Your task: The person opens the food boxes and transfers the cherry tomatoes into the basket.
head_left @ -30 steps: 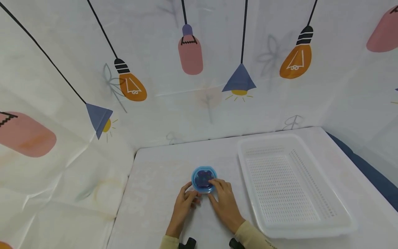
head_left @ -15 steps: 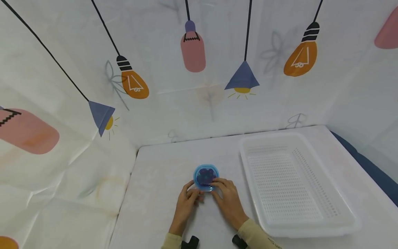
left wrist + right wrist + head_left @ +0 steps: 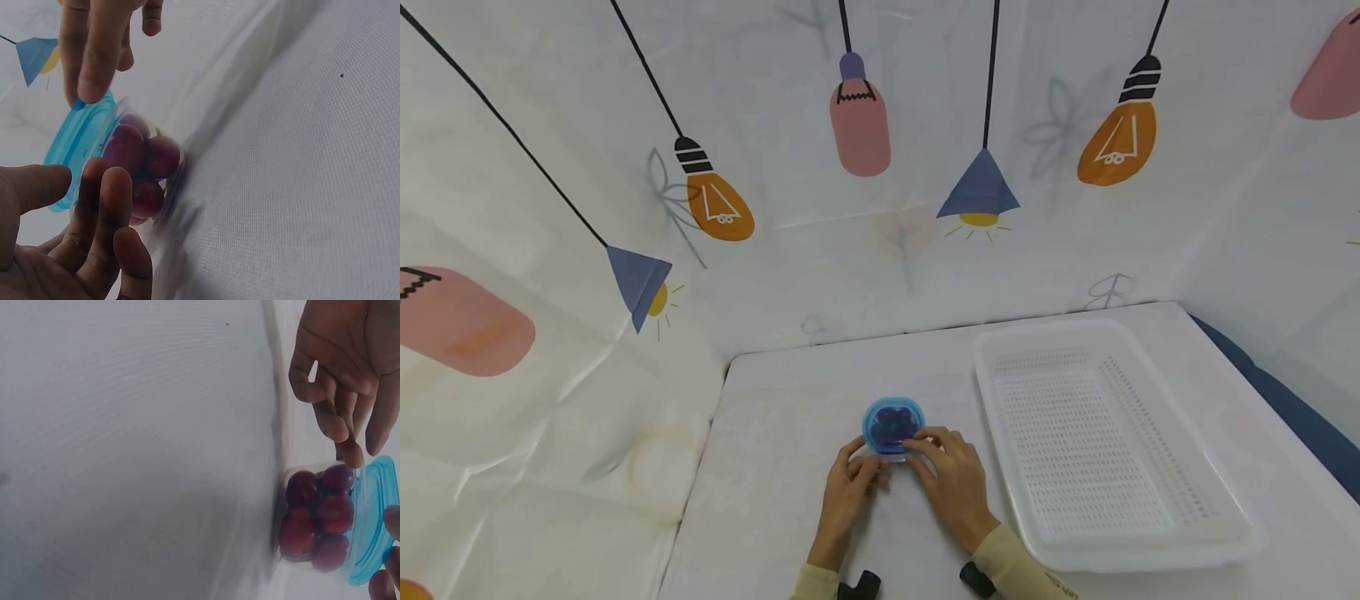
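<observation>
A small clear tub (image 3: 315,519) stands on the table, filled with several dark red, plum-like fruits (image 3: 128,147). Its blue lid (image 3: 892,405) tilts on top, with a gap between its near edge and the tub's rim. My left hand (image 3: 841,500) holds the tub's near left side, its fingers bent against the clear wall in the left wrist view. My right hand (image 3: 957,492) pinches the lid's near right edge; in the right wrist view only its fingertips (image 3: 392,519) show, at the picture's edge.
A white perforated basket in a tray (image 3: 1090,442) stands to the right of my right hand. White cloth covers the table (image 3: 775,467). Behind and at the left hangs a white curtain (image 3: 760,275) printed with lamps.
The lid's near edge has risen, so a strip of the clear rim shows beneath it. My right hand has shifted slightly; the left has barely moved.
</observation>
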